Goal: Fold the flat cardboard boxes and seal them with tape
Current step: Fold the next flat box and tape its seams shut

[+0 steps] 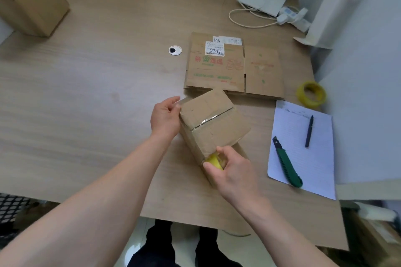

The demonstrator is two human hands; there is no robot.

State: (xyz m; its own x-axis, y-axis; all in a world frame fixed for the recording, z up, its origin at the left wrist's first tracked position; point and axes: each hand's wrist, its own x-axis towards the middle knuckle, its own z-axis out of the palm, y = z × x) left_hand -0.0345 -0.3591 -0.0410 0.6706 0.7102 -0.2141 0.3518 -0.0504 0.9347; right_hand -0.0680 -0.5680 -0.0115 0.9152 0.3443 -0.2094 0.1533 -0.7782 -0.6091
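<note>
A small folded cardboard box (pixel 213 121) stands on the wooden table, with clear tape running along its top seam. My left hand (pixel 166 116) grips its far left corner, fingers curled over the edge. My right hand (pixel 230 169) holds a yellow tape roll (pixel 213 161) pressed against the box's near side. Behind the box a flat printed cardboard box (pixel 234 67) with white labels lies on the table. A second yellow tape roll (pixel 311 94) rests at the right table edge.
A sheet of paper (pixel 303 158) at the right carries a green utility knife (pixel 287 162) and a dark pen (pixel 309 131). A tall cardboard box (pixel 32 0) stands far left. A white router (pixel 260 1) and cables lie far right. A cable grommet (pixel 175 50) is mid-table.
</note>
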